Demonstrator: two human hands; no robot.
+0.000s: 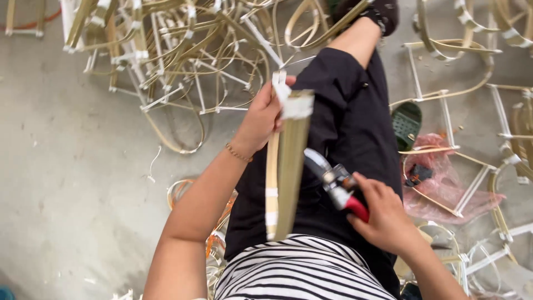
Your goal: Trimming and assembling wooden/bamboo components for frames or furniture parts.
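My left hand point(262, 118) grips the top of a bundle of flat bamboo strips point(290, 166), bound with white tape, and holds it upright over my lap. Its upper end carries a white tape wrap. My right hand point(383, 214) holds red-handled pruning shears point(336, 183) by the handle. The metal blades point up and left, close to the right side of the bundle. I cannot tell whether the blades touch it. I sit with black trousers and a striped shirt.
A big heap of bent bamboo frames with white tape joints point(177, 61) lies on the concrete floor ahead. More frames point(477, 161) lie on the right, over a pink plastic bag point(438, 183). A green sandal point(406, 123) sits beside my leg.
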